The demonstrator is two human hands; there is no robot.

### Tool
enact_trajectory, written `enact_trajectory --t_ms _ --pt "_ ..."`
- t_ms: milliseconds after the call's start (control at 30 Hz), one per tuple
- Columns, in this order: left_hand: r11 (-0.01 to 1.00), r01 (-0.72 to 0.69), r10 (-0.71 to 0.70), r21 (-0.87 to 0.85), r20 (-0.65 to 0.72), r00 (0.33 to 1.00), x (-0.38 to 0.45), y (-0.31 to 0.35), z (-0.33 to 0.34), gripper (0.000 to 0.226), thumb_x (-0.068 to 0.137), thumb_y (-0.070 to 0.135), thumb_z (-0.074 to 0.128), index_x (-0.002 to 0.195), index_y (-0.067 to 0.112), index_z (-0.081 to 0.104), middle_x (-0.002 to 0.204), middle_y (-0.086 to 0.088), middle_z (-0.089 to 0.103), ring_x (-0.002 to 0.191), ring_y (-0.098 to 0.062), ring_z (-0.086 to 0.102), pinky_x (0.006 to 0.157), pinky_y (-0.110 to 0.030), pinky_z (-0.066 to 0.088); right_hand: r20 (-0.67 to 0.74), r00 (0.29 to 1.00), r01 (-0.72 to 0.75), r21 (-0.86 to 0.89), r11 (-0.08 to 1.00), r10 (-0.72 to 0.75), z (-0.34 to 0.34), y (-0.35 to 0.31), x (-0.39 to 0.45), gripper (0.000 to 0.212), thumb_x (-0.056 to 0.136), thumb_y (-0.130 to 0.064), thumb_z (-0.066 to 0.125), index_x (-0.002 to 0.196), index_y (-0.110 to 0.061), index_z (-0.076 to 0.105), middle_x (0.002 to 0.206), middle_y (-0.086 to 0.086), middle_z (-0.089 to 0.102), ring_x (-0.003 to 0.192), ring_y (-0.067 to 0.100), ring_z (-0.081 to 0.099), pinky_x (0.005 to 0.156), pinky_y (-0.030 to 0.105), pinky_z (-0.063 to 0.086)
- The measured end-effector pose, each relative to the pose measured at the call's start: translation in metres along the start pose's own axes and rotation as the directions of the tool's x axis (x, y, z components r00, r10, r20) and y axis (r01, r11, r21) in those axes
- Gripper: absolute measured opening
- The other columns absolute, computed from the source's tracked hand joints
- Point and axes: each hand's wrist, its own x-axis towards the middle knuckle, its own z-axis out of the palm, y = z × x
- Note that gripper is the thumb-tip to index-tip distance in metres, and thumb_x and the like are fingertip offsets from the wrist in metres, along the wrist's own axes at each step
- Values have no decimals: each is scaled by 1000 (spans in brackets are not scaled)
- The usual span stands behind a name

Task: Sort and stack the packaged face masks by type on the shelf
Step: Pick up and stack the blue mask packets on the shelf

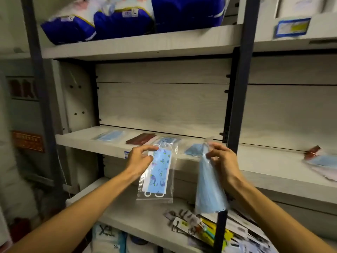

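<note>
Both hands (140, 157) (221, 159) pinch hanging masks (158, 172) (packaged).

A shop or its stockroom: pale wood-grain shelves (138, 46) on dark metal uprights (242, 84) carry bulky blue-and-white plastic packs (120, 22) marked with a size letter, a shelf-edge label (292, 27), and carded small goods (209, 229) heaped below.

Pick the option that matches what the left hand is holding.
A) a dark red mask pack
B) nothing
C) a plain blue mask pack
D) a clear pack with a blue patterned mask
D: the left hand pinches the top of a clear patterned mask pack that hangs in front of the middle shelf, while the right hand holds the plain blue mask pack.
</note>
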Motion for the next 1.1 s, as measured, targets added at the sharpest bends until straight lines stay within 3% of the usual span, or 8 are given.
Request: enact_trajectory --t_ms 133,233,367,567,700,800,900,1100 --pt "998 -52 54 26 -71 996 54 -18 -15 49 80 -20 53 113 9 74 116 -10 73 52 -3 55 49 -13 44 63 994 100 -105 989 -93 44 17 43 24 81 4 63 89 -16 73 95 6 73 91 24 65 81 40 54" --pt "995 -80 86 63 -95 992 98 -27 -18 49 81 -18 54 115 11 74 120 -2 72 84 -27 68 63 -19 52 -3 986 167 -159 973 -169 66 29 90 21 85 1 62 97 -14 70 98 6 71 95 23 66 80 37 56" --pt "988 -109 116 112 -57 992 161 -39 -9 45 82 -14 59 111 17 73 120 5 70 84 -14 66 60 -10 50 -149 973 122 -319 940 -177 79 44 155 24 83 -8 63 103 -17 72 94 -6 72 92 17 66 87 41 58" --pt "939 -172 159 299 68 985 234 -59 25 41 76 -4 71 111 16 73 126 -6 65 116 -23 61 99 -27 47 -286 937 73 -401 913 -200 82 50 213 20 82 -11 64 96 -22 73 90 -2 73 88 20 68 85 41 59" --pt "766 -319 147 558 331 932 255 -72 38 55 78 22 81 130 27 63 160 -3 33 137 -24 47 105 -28 39 -315 916 87 -452 888 -250 76 47 221 19 83 -13 61 95 -12 76 89 3 73 82 18 65 65 26 47" --pt "573 -399 145 717 390 909 266 -82 37 62 81 47 75 137 33 53 169 2 9 129 -28 56 100 -37 48 -290 939 88 -314 945 -184 83 38 222 14 82 -10 61 83 -11 74 87 1 70 79 15 60 64 26 47" --pt "589 -389 201 708 338 920 275 -89 19 50 88 55 63 131 30 60 164 -1 25 127 -28 56 97 -36 49 -218 970 54 -235 971 -107 112 28 225 9 79 -15 63 72 -15 69 80 4 67 74 20 58 67 30 47" --pt "539 -329 124 776 313 942 296 -108 -76 27 87 37 57 108 29 73 114 -4 72 105 -31 65 78 -32 49 -128 983 -138 -33 990 133 212 55 243 14 70 -16 67 83 -9 66 63 3 63 53 15 56 50 22 43"
